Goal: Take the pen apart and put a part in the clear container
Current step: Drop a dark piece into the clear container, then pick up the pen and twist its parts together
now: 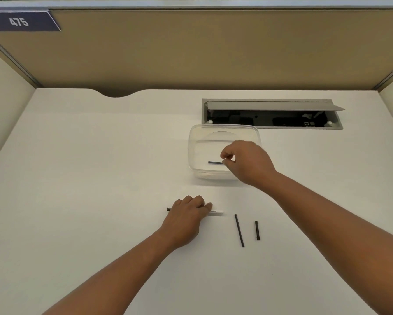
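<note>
A clear plastic container (199, 135) stands on the white desk past the middle. My right hand (247, 163) reaches over its near wall, fingertips pinched on one end of a short dark pen part (215, 163) held low inside it. My left hand (186, 218) lies on the white pen barrel (216, 211), which rests flat on the desk; a dark tip (168, 209) pokes out to the left of the hand. A long thin black rod (239, 230) and a shorter black piece (257, 230) lie on the desk to the right of the barrel.
An open cable tray (271, 117) with a raised grey lid is set into the desk just behind the container. Tan partition walls close off the back and sides. A notch (118, 93) cuts the desk's back edge.
</note>
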### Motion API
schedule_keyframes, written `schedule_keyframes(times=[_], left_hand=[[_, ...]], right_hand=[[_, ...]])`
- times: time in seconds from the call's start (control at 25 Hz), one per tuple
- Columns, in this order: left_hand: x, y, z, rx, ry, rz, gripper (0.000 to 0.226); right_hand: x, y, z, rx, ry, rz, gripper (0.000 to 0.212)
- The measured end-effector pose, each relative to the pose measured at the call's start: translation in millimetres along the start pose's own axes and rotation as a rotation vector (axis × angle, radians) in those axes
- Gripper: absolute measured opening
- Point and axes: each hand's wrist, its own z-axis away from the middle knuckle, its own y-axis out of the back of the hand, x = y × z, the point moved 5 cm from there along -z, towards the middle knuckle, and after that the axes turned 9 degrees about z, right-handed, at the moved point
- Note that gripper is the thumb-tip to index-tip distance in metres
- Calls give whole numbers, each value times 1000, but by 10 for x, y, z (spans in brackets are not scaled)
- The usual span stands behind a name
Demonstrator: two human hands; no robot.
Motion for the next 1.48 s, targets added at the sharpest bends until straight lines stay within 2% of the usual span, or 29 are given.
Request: schedule_keyframes(times=[0.12,0.32,0.44,0.56,0.72,0.84,1.04,1.16,1.32,1.48], left_hand=[[37,44,53,3,20,38,56],[106,65,255,6,91,184,45],[150,43,392,21,120,273,35],[185,37,495,37,143,323,34],[205,38,594,37,199,336,37],[233,38,652,4,229,336,39],[250,40,708,-7,263,381,36],[238,39,707,-1,281,430,34],[226,54,694,41,313,502,31],[226,79,673,64,327,549,29]], right_hand=[[40,1,473,-12,-26,-42,13],[210,-461,1186,-223,-197,-48,15],[277,-741,1445,-286,-271,-29,16],[275,-892,1566,-299,-290,4,18],[195,-961,1587,-279,-263,67,10],[152,-995,1593,-309,-251,108,16],[144,-995,1620,-355,-269,69,15],[153,-960,1623,-347,-342,-142,10],[106,-810,1624,-256,-495,-734,6],[28,-589,1580,-179,-546,-1110,11]])
